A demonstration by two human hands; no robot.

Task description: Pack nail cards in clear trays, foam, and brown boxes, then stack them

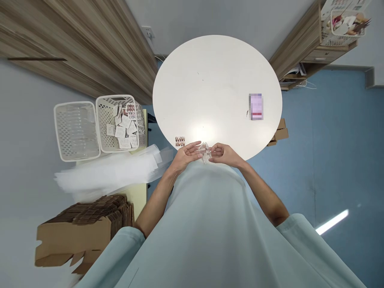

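At the near edge of the round white table (216, 80), a small, crumpled-looking clear plastic piece (205, 153) is held between my two hands. My left hand (187, 156) pinches its left side with thumb and fingers. On the other side, the thumb and curled fingers of my right hand (224, 155) grip it. Whether anything is inside the plastic is too small to tell. Just beyond my left hand lies a set of brownish-pink press-on nails (180, 141) in two rows. A purple rectangular item (256, 107), blurred by pixelation, lies farther right on the table.
To the left, an open white plastic basket (117, 98) contains small white packets and more nail sets. Its neighbour is another white basket (60, 132). Nearer me are white sheets (111, 172) and stacked flat cardboard boxes (75, 236). Brown cartons (280, 130) sit beyond the table's right edge.
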